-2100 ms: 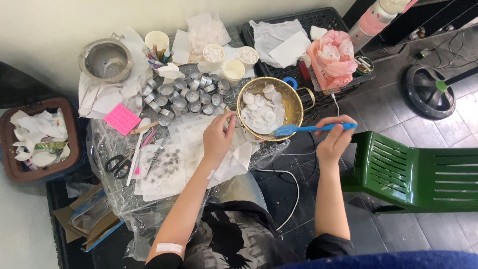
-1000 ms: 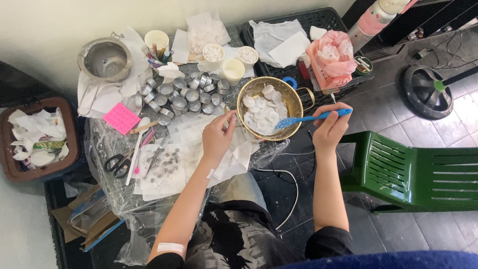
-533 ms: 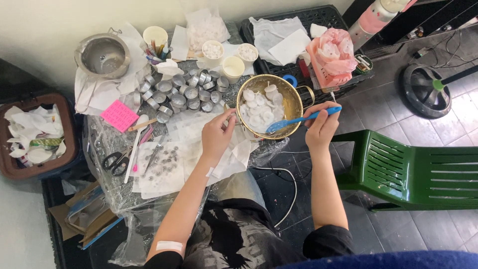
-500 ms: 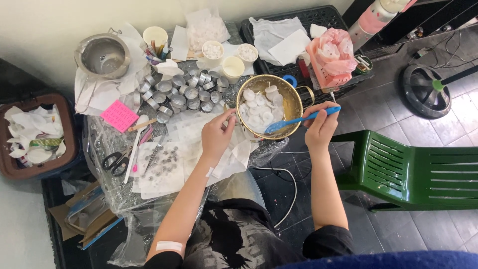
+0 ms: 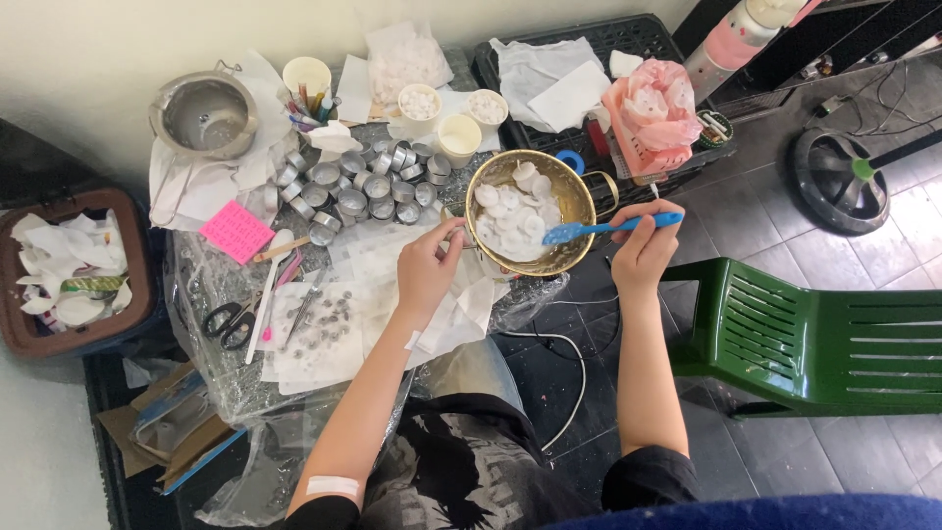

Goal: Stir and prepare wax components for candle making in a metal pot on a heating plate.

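Since half a second ago, the blue spatula [image 5: 608,228] has lifted to the brass pot's [image 5: 579,211] right rim at upper centre. Right hand [image 5: 645,250] grips its handle; left hand [image 5: 429,270] pinches the pot's left handle.

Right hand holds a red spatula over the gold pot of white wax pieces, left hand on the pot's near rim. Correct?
Not quite: the spatula is blue, not red, as the head view shows. The rest stands: the right hand holds it with the blade over the gold pot of white wax pieces, and the left hand is at the pot's near rim.
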